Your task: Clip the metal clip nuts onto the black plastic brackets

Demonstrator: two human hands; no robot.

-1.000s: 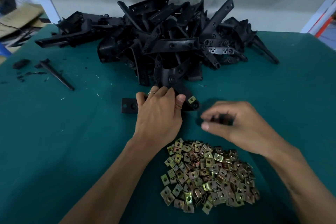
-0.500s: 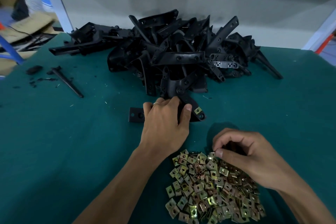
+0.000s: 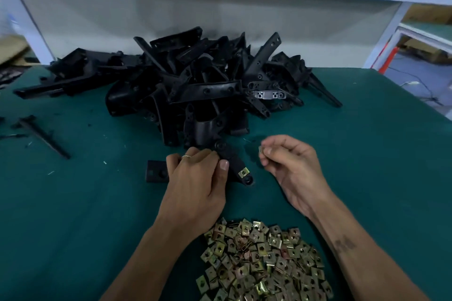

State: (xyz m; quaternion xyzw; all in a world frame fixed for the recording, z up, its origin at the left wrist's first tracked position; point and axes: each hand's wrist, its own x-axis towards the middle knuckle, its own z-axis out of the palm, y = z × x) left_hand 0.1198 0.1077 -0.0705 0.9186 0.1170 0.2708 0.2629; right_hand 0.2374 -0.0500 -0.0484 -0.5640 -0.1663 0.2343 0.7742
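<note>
My left hand [image 3: 195, 178] grips a black plastic bracket [image 3: 232, 159] lying on the green table, thumb pressed to its side. One brass-coloured clip nut [image 3: 243, 173] sits clipped near the bracket's lower end. My right hand [image 3: 291, 166] hovers to the right of the bracket and pinches a single metal clip nut [image 3: 261, 149] between thumb and fingertips. A heap of loose clip nuts [image 3: 264, 259] lies near the table's front edge, between my forearms.
A big pile of black brackets [image 3: 195, 85] fills the back of the green table [image 3: 73, 215]. A thin black strip [image 3: 42, 135] and small black scraps lie at the far left. A small black block [image 3: 156, 171] sits left of my left hand. A white wall panel stands behind.
My right hand left the clip nut heap and rose to beside the bracket, now pinching one nut. My left hand stayed on the bracket. The camera tilted upward.
</note>
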